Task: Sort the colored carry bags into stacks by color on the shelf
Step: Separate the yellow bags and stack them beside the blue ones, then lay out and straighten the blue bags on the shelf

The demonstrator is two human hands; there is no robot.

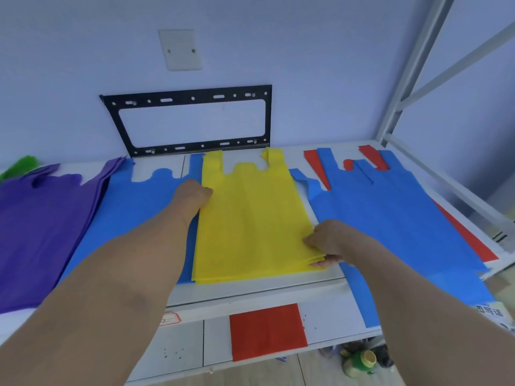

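At the lower right corner of the yellow bags (248,218), my right hand (327,242) pinches the stacked edges, thumb below and fingers on top. My left hand (193,195) rests curled against the upper left side of the same stack, knuckles touching its edge; I cannot tell whether those fingers grip anything. The yellow stack lies flat in the middle of the white shelf (250,291), its long axis running from me toward the wall, handles pointing at the wall and bottom edge near the shelf's front. Its left side overlaps a blue bag (133,207), which in turn lies beside the purple bags (41,229) at far left. To the right, just past a thin strip of bare shelf, more blue bags (390,218) cover red bags (315,165) and hang over the front edge. Bare shelf shows in front of the yellow stack. On the lower shelf a red bag (267,331) lies flat.
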